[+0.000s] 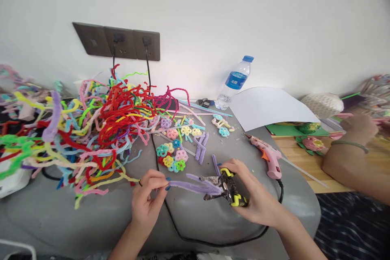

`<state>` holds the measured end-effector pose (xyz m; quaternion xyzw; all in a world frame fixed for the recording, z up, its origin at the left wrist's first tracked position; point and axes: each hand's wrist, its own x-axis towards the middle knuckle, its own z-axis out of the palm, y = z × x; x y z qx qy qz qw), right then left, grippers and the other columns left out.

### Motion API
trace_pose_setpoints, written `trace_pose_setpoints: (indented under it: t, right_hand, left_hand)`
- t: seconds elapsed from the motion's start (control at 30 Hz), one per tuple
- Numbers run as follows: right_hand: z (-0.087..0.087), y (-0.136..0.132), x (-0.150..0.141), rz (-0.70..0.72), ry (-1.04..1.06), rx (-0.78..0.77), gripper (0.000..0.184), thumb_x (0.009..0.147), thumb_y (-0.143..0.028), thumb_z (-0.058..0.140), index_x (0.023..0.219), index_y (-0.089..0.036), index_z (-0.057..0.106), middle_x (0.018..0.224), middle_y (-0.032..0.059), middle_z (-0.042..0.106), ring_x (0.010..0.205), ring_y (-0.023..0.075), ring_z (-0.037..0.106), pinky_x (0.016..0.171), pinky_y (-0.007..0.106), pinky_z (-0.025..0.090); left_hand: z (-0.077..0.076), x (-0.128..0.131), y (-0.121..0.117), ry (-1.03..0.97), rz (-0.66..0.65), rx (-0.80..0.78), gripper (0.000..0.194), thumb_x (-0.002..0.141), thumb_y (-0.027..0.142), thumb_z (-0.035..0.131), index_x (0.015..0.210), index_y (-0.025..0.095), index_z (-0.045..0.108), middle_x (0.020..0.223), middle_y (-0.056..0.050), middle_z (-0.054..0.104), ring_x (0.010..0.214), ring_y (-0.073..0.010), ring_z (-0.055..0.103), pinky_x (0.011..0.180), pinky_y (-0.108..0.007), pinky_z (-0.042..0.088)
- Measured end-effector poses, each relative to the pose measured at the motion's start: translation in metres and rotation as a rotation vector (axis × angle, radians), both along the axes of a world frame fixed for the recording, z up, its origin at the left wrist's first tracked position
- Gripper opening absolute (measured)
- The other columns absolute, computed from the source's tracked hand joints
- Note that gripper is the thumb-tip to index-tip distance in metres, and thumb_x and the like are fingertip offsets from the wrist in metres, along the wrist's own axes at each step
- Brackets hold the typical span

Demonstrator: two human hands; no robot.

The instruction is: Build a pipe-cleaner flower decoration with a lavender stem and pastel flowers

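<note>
My left hand pinches the left ends of a bundle of purple pipe cleaners held level over the grey surface. My right hand is closed round yellow-and-black cutting pliers, whose jaws meet the right end of the purple bundle. Just beyond lie several small pipe-cleaner flowers in pastel colours and short purple cut pieces.
A big tangle of coloured pipe cleaners fills the left. A pink glue gun, its black cable, a water bottle and white paper lie right. Another person's arm rests on a wooden table at far right.
</note>
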<state>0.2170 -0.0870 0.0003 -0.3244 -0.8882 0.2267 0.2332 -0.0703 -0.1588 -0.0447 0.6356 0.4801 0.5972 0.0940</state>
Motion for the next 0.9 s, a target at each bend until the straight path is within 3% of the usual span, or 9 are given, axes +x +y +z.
trace_pose_setpoints:
  t: [0.17,0.43,0.9]
  right_hand:
    - [-0.0015,0.0009,0.0003,0.007,-0.016,0.015,0.060,0.076,-0.011,0.057,0.133,-0.024,0.046,0.110,0.0092,0.057,0.099,0.0285,0.057,0.083,0.038,0.051]
    - [0.0002,0.0037,0.0029,0.017,-0.053,0.104,0.057,0.076,-0.010,0.057,0.130,-0.023,0.047,0.102,0.0087,0.058,0.089,0.0267,0.057,0.076,0.037,0.051]
    - [0.0059,0.0048,0.0067,-0.003,-0.115,0.233,0.059,0.071,-0.012,0.055,0.128,-0.024,0.048,0.102,0.0102,0.068,0.092,0.0303,0.070,0.070,0.035,0.057]
  left_hand:
    - [0.0018,0.0011,0.0010,-0.016,-0.027,-0.012,0.014,0.096,0.013,0.059,0.088,0.021,0.066,0.077,-0.001,0.066,0.064,-0.0125,0.062,0.054,-0.020,0.046]
    - [0.0055,0.0025,0.0025,-0.026,-0.055,-0.043,0.013,0.095,0.013,0.059,0.087,0.021,0.066,0.073,0.000,0.065,0.063,-0.0128,0.062,0.055,-0.020,0.047]
    - [0.0046,0.0022,-0.0002,-0.035,-0.051,-0.031,0.013,0.095,0.015,0.060,0.085,0.021,0.066,0.070,-0.001,0.065,0.064,-0.0147,0.063,0.058,-0.024,0.048]
